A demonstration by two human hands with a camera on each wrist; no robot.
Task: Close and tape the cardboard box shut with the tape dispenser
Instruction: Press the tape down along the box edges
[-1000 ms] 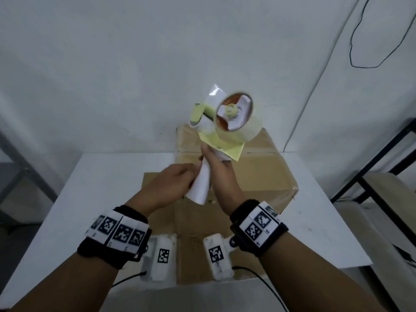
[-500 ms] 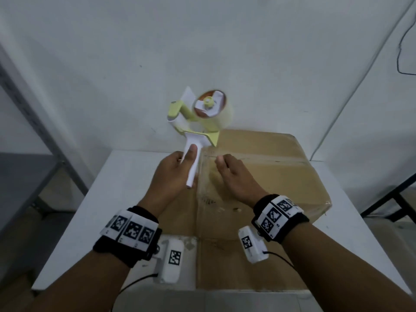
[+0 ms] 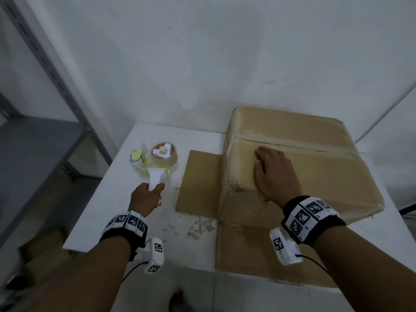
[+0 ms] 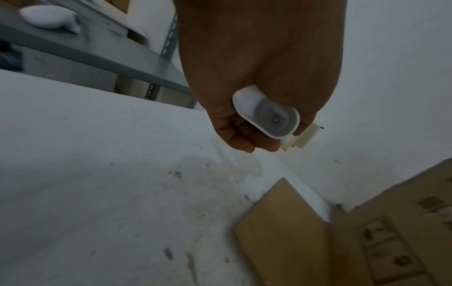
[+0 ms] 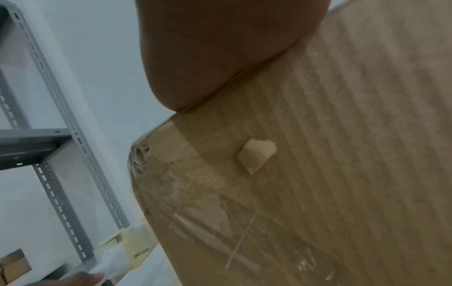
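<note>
The cardboard box [image 3: 304,167] stands on the white table [image 3: 126,194] with its top flaps down and clear tape along the seam. My right hand [image 3: 270,172] lies flat on the box top near its left edge; the palm [image 5: 220,48] rests on the cardboard [image 5: 342,154]. To the left, the tape dispenser [image 3: 157,163], pale yellow with a white handle and a clear roll, is low over or on the table. My left hand [image 3: 146,199] grips its handle [image 4: 266,116], fingers curled round it.
A flat cardboard sheet [image 3: 200,183] lies under the box and sticks out toward the dispenser and the table's front. A grey metal shelving rack [image 3: 45,136] stands left of the table. The white wall is close behind. Scuff marks [image 3: 198,226] spot the table.
My left hand has carried the dispenser from above the box down and left to the table. My right hand has moved onto the box top. The head view has swung left.
</note>
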